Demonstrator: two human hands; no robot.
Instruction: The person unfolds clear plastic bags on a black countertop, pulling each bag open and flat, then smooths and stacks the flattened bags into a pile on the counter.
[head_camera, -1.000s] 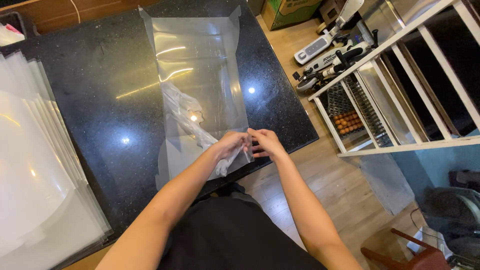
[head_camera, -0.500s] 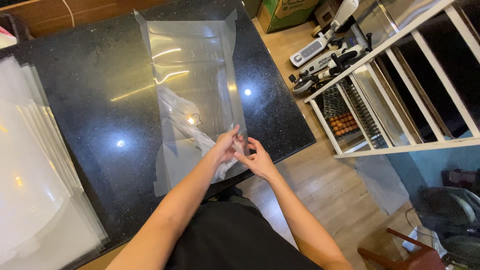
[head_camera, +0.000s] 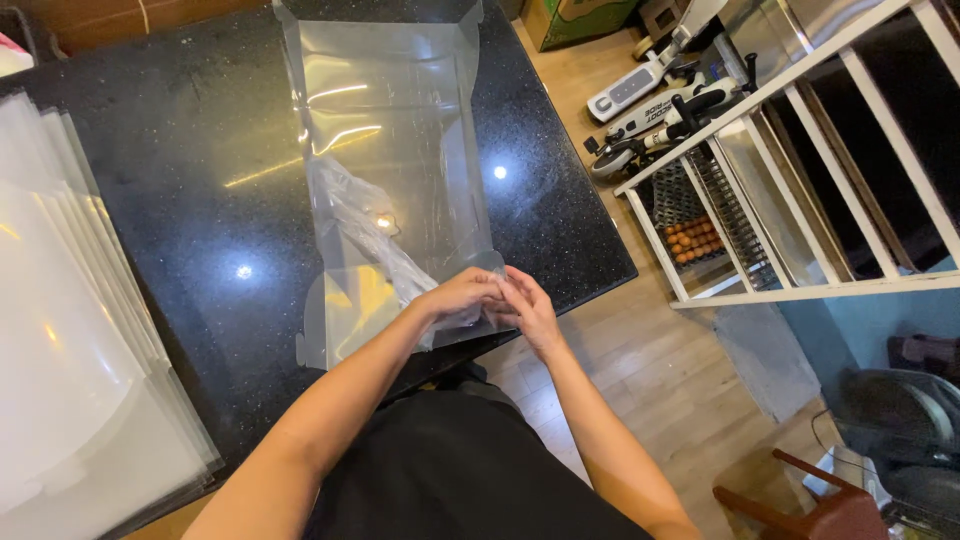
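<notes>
A long clear plastic sheet lies flat on the black stone table, with flaps at its far and near ends. A crumpled strip of thin clear film rests on its middle. My left hand and my right hand meet at the sheet's near right corner, close to the table's front edge. Both pinch the sheet's edge there, fingers closed on the plastic. The exact grip between the fingers is hidden.
A thick stack of more clear sheets lies on the table's left side. To the right stands a white railing with wire racks, a tray of eggs and scooters on the wood floor. A red-brown chair stands at the lower right.
My hands have shifted slightly along the sheet's near right corner and closed together on it. The camera view moved a little; the sheet stays flat.
</notes>
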